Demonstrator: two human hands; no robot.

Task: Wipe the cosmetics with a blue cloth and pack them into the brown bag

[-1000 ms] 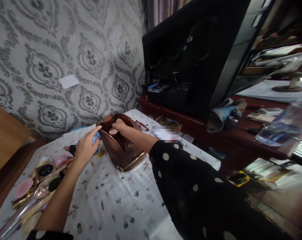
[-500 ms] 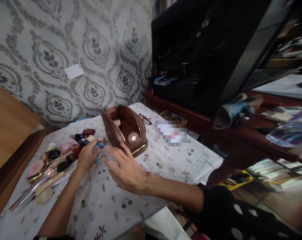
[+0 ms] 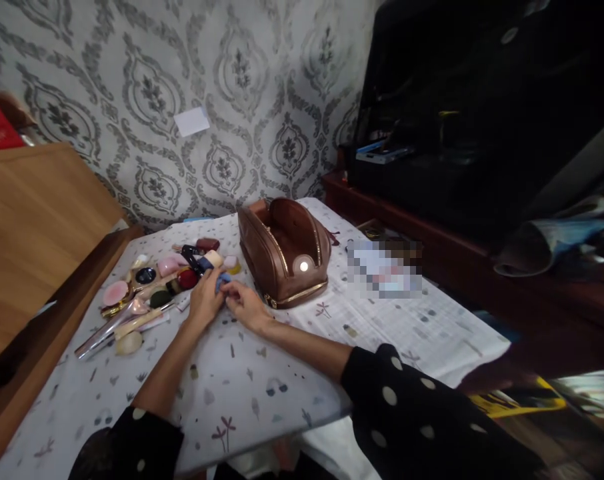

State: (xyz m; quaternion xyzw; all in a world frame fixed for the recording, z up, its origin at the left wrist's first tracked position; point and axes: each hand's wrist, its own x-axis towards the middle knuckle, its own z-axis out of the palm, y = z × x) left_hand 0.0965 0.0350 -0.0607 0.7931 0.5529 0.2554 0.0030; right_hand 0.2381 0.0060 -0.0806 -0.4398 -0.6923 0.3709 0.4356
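An open brown leather cosmetic bag [image 3: 286, 248] stands on a table under a white patterned cloth [image 3: 242, 373]. Just left of the bag, my left hand [image 3: 205, 301] is closed on a small blue item [image 3: 223, 279]. My right hand [image 3: 246, 305] meets it from the right, fingertips pinched on the same blue item. Both hands rest low on the cloth, close to the bag's front corner but apart from it.
Several cosmetics lie in a heap [image 3: 155, 283] left of my hands: pink compacts, brushes, small pots. A wooden board [image 3: 37, 220] borders the table's left side. A dark cabinet with a black screen [image 3: 482, 100] stands right, its ledge cluttered. Patterned wallpaper behind.
My right hand came out of the bag, swept down over the cloth and now pinches the blue item that the left hand holds. The view has swung to the left.
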